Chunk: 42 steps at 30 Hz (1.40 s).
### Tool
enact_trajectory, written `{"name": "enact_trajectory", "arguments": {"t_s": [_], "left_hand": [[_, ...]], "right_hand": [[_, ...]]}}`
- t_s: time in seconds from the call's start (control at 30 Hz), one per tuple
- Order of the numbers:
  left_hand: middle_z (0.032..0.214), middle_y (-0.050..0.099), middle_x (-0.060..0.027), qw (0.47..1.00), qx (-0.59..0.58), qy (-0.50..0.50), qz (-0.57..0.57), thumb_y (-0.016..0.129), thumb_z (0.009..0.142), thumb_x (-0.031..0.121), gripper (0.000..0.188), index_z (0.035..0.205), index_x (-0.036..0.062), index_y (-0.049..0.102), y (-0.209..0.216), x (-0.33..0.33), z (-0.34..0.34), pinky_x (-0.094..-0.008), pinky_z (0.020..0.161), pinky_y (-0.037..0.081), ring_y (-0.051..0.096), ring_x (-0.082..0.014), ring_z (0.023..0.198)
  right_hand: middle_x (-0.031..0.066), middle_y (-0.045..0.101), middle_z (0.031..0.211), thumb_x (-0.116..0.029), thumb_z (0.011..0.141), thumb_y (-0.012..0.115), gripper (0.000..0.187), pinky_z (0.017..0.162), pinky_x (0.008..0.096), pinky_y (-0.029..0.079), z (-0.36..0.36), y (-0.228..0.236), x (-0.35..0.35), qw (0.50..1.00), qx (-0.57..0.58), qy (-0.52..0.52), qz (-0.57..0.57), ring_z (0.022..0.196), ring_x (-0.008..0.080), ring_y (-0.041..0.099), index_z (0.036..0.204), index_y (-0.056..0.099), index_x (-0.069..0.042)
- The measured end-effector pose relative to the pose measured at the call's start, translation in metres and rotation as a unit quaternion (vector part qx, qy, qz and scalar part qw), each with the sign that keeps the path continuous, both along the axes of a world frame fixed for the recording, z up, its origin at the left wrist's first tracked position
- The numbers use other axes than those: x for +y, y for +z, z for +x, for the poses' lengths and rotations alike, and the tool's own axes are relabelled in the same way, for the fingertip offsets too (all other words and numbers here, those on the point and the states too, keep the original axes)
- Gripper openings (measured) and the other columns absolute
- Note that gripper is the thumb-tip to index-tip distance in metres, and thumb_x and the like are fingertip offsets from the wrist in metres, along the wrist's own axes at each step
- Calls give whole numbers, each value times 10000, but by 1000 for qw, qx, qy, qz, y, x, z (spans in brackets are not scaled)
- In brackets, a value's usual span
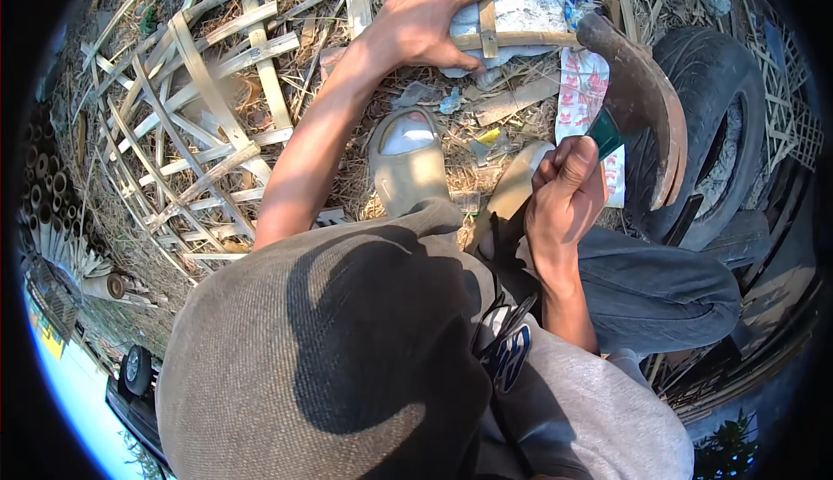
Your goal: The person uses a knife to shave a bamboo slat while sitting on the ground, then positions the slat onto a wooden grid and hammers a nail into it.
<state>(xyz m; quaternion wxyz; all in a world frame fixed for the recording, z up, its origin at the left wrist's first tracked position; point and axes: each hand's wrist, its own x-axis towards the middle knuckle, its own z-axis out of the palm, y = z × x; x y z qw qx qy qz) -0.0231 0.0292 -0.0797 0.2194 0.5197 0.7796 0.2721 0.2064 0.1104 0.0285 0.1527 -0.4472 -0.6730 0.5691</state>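
Observation:
My left hand (427, 13) lies with fingers spread over the left end of a pale stone block (534, 7). A short bamboo strip (488, 25) crosses a longer bamboo strip (542, 39) on the block, right by its fingers and thumb. Wrapped round a green handle, my right hand (568, 187) grips a tool with a broad dark brown blade (629, 94). The blade stands just right of the block. A curved brown edge (670, 129) runs along its far right; whether it belongs to the blade I cannot tell.
Woven bamboo lattice (186, 124) spreads over the straw-covered ground at left. A worn tyre (716, 124) lies at right, near a red-and-white printed wrapper (583, 90). My sandalled foot (408, 159) is below the block. Cut bamboo poles (52, 185) are stacked at far left.

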Motion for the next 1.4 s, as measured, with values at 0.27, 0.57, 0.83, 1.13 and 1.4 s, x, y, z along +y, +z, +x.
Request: {"name": "enact_trajectory", "arguments": {"t_s": [0.27, 0.57, 0.83, 1.13, 1.4], "left_hand": [[1657, 231, -163, 998, 37, -7, 41, 813, 561, 714, 1328, 1612, 155, 222, -19, -5, 0, -582, 1227, 205, 171, -322, 1549], [1668, 202, -143, 1000, 15, -4, 9, 728, 571, 827, 1339, 1616, 174, 202, -12, 0, 0, -572, 1237, 187, 149, -322, 1552], [1663, 200, -167, 999, 31, -5, 17, 740, 542, 826, 1370, 1615, 172, 195, -12, 0, 1, -584, 1233, 185, 147, -324, 1552], [1665, 207, -165, 1000, 11, -1, -16, 806, 537, 738, 1366, 1614, 148, 209, -9, -4, -3, -573, 1236, 187, 147, -336, 1552], [1660, 195, -185, 998, 45, -20, 39, 703, 518, 870, 1417, 1615, 139, 184, -18, -1, -2, -590, 1235, 164, 143, -359, 1547]], "right_hand": [[30, 482, 601, -421, 1094, 440, 536, 494, 328, 345, -4, -23, -9, 975, -165, 132, 64, 560, 106, 426, 818, 569, 20], [79, 476, 587, -413, 1090, 445, 490, 487, 370, 357, 18, -37, -20, 958, -217, 170, 80, 529, 144, 426, 943, 598, 29], [108, 479, 573, -338, 1077, 491, 388, 483, 379, 368, -6, -39, -16, 976, -136, 147, 91, 498, 240, 465, 955, 566, 23], [93, 504, 607, -450, 1089, 427, 551, 526, 403, 366, -3, -33, -17, 972, -173, 131, 88, 558, 186, 472, 825, 540, 20], [17, 495, 641, -471, 1088, 421, 576, 515, 297, 368, -5, -41, -17, 970, -164, 133, 117, 571, 125, 460, 796, 573, 1]]}}
